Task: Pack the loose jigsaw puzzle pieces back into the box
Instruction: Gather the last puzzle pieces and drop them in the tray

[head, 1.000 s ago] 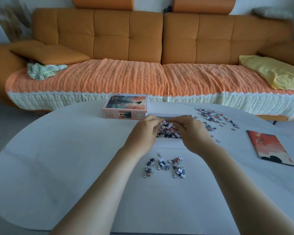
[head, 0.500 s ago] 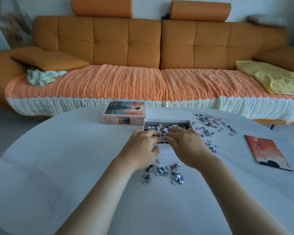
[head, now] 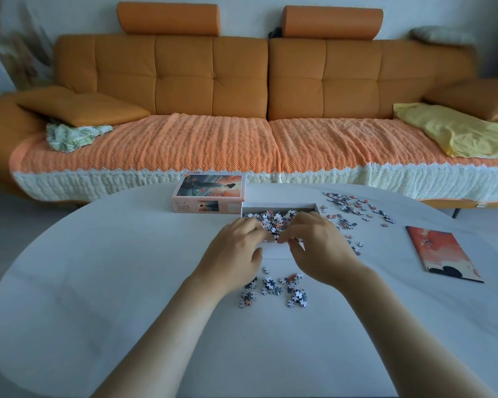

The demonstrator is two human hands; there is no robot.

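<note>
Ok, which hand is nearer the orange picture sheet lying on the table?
Right. The right hand sits left of the sheet, at the open box; the left hand is farther left again.

Open white box [head: 282,206] holds puzzle pieces [head: 276,218]; more lie scattered around.

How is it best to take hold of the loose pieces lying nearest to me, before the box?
The near pieces lie flat, thin and scattered on the table. Probably sweep them inward from the cluster's left and right edges, then pinch the gathered heap from above.
</note>
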